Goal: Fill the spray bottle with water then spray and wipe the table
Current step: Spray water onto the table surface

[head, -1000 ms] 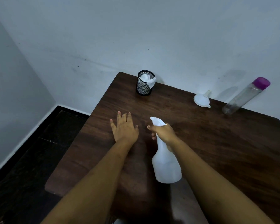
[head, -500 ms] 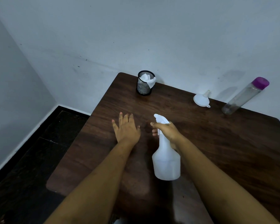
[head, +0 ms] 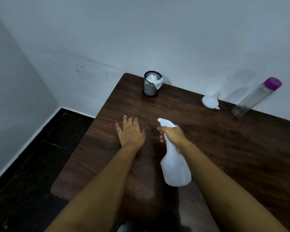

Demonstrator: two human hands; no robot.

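My right hand [head: 173, 135] grips the neck and trigger of a white spray bottle [head: 176, 169], held above the dark wooden table [head: 224, 148] with its nozzle pointing away and left. My left hand [head: 130, 132] lies flat, palm down, on the table just left of the nozzle, holding nothing. A white cloth [head: 155, 80] is stuffed in a black mesh cup [head: 150, 88] at the table's far left corner.
A white funnel [head: 210, 101] lies by the far edge. A clear water bottle [head: 254, 97] with a purple cap stands at the far right, against the wall. The table's left edge drops to a dark floor [head: 32, 164].
My right hand has tipped the spray bottle more upright and shifted it slightly right. My left hand stays flat on the table.
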